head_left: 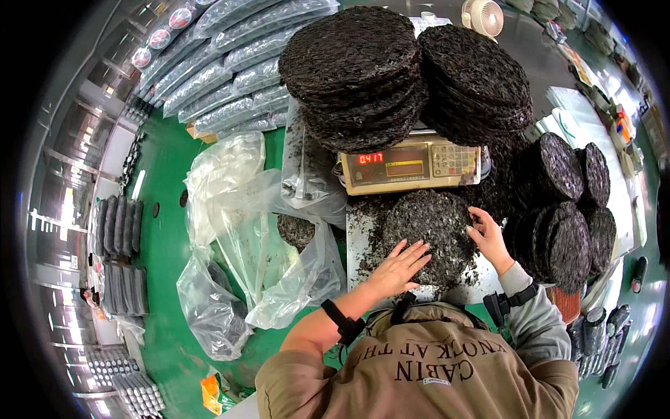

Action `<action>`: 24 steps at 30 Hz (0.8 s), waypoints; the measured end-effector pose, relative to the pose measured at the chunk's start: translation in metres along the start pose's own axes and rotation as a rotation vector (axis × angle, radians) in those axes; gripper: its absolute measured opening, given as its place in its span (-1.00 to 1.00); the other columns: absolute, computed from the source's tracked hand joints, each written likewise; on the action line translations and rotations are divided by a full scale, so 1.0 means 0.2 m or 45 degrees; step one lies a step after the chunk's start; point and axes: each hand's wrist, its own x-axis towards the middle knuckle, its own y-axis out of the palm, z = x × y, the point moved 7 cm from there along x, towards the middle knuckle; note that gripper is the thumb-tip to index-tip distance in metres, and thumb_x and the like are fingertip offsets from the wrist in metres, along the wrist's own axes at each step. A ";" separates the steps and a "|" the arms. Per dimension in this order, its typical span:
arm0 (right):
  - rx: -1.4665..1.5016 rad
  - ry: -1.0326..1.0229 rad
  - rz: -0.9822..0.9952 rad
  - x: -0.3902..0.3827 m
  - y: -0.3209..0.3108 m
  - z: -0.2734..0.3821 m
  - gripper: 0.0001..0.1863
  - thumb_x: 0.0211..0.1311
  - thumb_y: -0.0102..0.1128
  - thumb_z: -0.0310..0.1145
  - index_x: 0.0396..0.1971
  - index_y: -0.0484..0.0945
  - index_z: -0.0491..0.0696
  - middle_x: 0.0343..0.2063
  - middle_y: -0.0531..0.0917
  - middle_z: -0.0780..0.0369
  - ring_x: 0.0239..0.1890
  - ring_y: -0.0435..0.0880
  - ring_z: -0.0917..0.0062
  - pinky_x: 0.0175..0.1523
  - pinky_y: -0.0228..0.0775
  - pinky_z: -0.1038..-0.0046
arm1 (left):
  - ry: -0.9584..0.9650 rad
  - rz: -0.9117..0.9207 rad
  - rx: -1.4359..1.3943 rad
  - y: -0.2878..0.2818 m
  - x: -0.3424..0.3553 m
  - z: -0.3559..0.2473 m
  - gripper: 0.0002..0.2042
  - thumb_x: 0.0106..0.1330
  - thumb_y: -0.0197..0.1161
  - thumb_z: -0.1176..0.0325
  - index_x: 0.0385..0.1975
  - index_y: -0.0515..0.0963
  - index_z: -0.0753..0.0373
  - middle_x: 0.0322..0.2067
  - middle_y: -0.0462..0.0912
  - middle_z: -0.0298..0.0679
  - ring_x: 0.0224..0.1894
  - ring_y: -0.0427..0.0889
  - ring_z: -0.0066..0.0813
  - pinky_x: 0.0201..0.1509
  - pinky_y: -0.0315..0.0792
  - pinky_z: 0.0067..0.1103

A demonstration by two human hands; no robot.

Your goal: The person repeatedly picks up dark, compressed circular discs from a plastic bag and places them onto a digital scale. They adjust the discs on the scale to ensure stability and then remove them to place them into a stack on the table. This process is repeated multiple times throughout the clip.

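A round, flat disc of dark dried seaweed [436,223] lies on a metal table [357,241] in front of me. My left hand [399,269] rests flat on the disc's near left edge, fingers spread. My right hand [488,237] touches its right edge with fingers apart. Just beyond the disc stands a yellowish weighing scale [410,166] with a red digital readout. Two tall stacks of the same dark discs, one on the left [352,73] and one on the right [478,80], sit on and behind the scale.
More dark discs [562,216] stand on edge at the right. Clear plastic bags [244,237] lie crumpled on the green floor at the left, one holding a disc. Long sealed packs [223,63] are piled at the far left. A small fan [483,15] sits at the back.
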 end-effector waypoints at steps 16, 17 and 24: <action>0.183 0.593 0.364 -0.29 0.04 -0.43 -0.83 0.12 -0.01 -0.41 -0.34 0.49 -0.16 -0.43 0.57 0.21 -0.38 0.53 0.56 -0.24 0.37 0.52 | 0.113 -0.487 -0.354 -0.32 -0.13 0.09 -0.54 -0.15 0.05 0.57 -0.11 0.36 0.34 -0.04 0.42 -0.05 0.09 0.33 -0.13 0.21 0.09 -0.20; -0.011 0.471 0.624 -0.38 0.15 -0.52 -0.75 0.12 0.00 -0.31 -0.29 0.50 -0.15 -0.35 0.58 0.19 -0.35 0.54 0.50 -0.19 0.37 0.45 | 0.063 -0.564 -0.398 -0.35 -0.16 0.11 -0.57 -0.15 0.05 0.57 -0.13 0.38 0.35 -0.05 0.43 -0.05 0.09 0.34 -0.12 0.20 0.10 -0.20; -0.533 0.222 1.389 -0.62 0.59 -1.17 -0.66 0.14 -0.05 -0.15 -0.20 0.50 -0.05 -0.28 0.57 0.14 -0.28 0.52 0.35 -0.16 0.31 0.35 | 0.110 -0.131 -0.105 -0.26 -0.08 0.06 -0.49 -0.31 0.03 0.65 -0.18 0.43 0.24 -0.02 0.41 -0.18 0.11 0.31 -0.21 0.21 0.12 -0.25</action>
